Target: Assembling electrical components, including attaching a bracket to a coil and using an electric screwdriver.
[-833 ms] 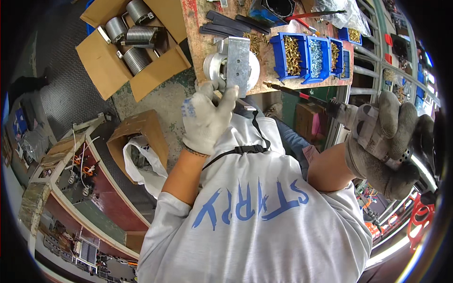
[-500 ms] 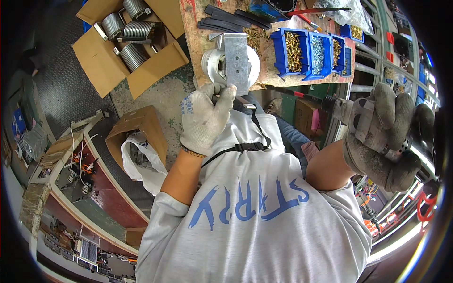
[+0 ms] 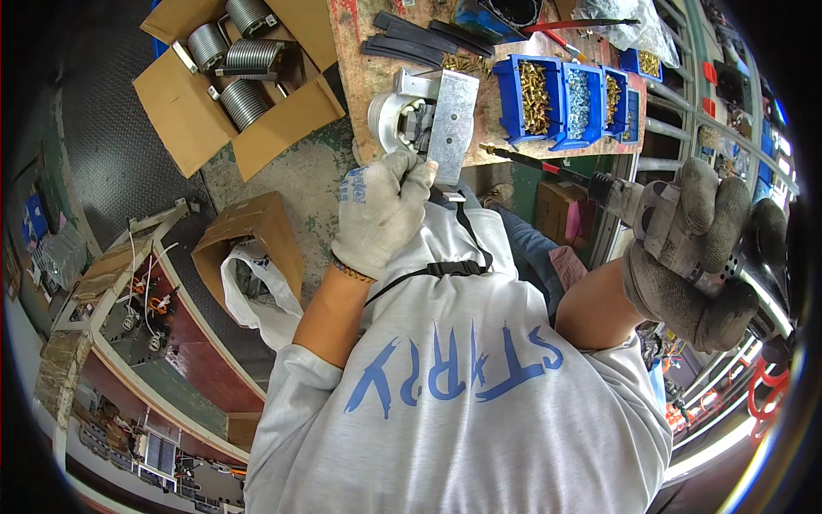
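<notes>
My left hand (image 3: 383,210), in a white work glove, pinches the near end of a flat grey metal plate (image 3: 455,118) with small holes. The plate is part of an assembly at the bench edge, beside a round ribbed silver coil (image 3: 382,122). Dark parts show in the gap between plate and coil. My right hand (image 3: 715,257), in a dirty grey glove, is wrapped round a power screwdriver (image 3: 632,204). Its long bit, with a red band, points left toward the bench edge and stays apart from the plate. The fingertips under the plate are hidden.
Blue bins (image 3: 533,101) of brass and silver screws stand on the worn bench (image 3: 364,94). Black strips (image 3: 407,38) and loose screws lie behind the assembly. A cardboard box (image 3: 184,120) of metal coils sits to the left, with a smaller box (image 3: 257,224) on the floor.
The plate has turned and shifted right in my left hand, uncovering the dark parts beside the coil. My right hand and the screwdriver are almost where they were.
</notes>
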`<action>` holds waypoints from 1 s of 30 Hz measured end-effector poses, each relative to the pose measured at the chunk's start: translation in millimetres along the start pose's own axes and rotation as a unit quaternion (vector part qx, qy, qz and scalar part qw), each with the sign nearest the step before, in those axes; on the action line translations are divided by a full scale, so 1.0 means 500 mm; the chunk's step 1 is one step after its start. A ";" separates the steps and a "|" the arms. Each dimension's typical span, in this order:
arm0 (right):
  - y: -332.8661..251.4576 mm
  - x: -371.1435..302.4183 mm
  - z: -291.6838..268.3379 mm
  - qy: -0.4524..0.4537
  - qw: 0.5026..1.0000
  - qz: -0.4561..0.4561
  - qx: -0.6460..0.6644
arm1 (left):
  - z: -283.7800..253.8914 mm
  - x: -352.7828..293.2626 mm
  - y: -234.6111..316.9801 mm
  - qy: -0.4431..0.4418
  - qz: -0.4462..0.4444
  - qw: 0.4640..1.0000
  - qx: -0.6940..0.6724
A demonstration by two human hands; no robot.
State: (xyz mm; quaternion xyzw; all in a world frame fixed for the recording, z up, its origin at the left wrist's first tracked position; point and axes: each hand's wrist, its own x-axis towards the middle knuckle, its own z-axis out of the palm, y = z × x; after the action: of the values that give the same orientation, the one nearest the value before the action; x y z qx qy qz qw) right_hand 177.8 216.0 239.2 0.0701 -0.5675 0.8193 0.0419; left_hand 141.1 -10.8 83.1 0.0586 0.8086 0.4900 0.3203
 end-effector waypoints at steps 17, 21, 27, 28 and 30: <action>0.090 0.051 0.003 -0.062 0.985 -0.062 -0.150 | 0.003 0.002 -0.059 0.024 0.069 0.992 -0.106; 0.106 0.063 -0.003 -0.093 0.988 -0.080 -0.094 | 0.017 -0.001 -0.065 0.033 0.062 0.991 -0.112; 0.092 0.059 0.012 -0.035 0.990 -0.063 -0.119 | 0.031 -0.005 -0.072 0.078 0.094 0.987 -0.108; 0.090 0.058 0.012 -0.014 0.991 -0.057 -0.124 | 0.030 -0.005 -0.073 0.082 0.100 0.986 -0.107; 0.091 0.058 0.009 -0.053 0.988 -0.065 -0.128 | 0.028 -0.004 -0.073 0.080 0.113 0.986 -0.091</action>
State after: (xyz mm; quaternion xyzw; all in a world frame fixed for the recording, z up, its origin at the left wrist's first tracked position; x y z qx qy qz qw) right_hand 142.9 195.6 203.5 0.1445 -0.6637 0.7302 0.0739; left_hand 158.7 -19.7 49.1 0.0807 0.7719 0.5977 0.2008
